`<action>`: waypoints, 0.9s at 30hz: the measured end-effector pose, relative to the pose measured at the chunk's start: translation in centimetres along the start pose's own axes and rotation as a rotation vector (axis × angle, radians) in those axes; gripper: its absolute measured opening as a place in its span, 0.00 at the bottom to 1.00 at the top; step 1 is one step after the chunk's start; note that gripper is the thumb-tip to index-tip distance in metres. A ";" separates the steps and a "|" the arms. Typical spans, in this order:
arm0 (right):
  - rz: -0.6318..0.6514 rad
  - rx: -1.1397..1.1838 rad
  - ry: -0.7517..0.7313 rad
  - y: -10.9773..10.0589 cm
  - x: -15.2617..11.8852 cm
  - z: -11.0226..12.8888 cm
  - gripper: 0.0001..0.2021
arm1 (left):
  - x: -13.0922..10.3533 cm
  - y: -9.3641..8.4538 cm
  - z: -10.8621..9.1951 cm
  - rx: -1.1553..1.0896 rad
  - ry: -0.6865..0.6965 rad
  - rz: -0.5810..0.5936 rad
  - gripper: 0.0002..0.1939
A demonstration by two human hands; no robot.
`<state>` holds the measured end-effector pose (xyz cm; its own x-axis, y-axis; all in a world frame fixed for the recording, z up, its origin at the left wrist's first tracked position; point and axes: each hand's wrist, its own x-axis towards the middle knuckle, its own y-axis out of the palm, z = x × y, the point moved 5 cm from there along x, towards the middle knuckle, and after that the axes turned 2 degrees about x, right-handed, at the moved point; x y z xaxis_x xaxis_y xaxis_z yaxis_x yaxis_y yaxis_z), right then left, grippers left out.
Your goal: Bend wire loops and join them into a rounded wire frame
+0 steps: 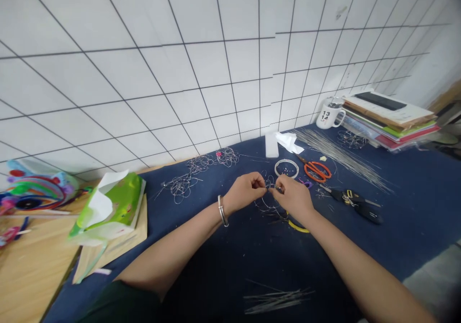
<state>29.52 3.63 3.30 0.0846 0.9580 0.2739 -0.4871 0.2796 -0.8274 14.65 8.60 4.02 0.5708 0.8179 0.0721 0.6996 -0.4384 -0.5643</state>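
- Nearest to me, a bunch of short wires (275, 300) lies on the dark blue cloth (212, 260).
- Past it, I see my left hand (248, 191) with its thumb and finger pinched on the bent thin wire (265, 201).
- My right hand (293, 198) pinches the same wire, and the fingertips of both hands almost meet. The wire's loops hang around and below them.
- A yellow handle (298, 227) pokes out beneath my right wrist.
- To the right lies a tool with black handles (355, 203).
- Just past my right hand are a white ring (286, 161) and orange scissors (317, 171).
- Off to the left sit a green tissue pack (124, 203) and wire tangles (180, 187).
- Farther back, long straight wires (342, 157) lie near a white mug (327, 116).
- Behind everything stands the white tiled wall (201, 68).
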 end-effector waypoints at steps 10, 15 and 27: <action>0.195 0.389 0.021 -0.6 0.4 0.0 0.18 | 0.5 -1.4 0.6 -0.026 -0.041 -0.082 0.05; 0.381 0.607 -0.063 -0.4 0.2 0.9 0.35 | 0.7 -3.1 0.7 -0.093 -0.062 -0.103 0.05; 0.273 0.504 -0.136 -0.5 0.3 1.0 0.43 | 0.8 -3.2 0.3 -0.156 -0.054 0.007 0.06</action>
<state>28.96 3.71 4.31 -0.1980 0.9651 0.1715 -0.8313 -0.0727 -0.5510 12.77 10.72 5.63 0.5548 0.8317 0.0220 0.7563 -0.4932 -0.4299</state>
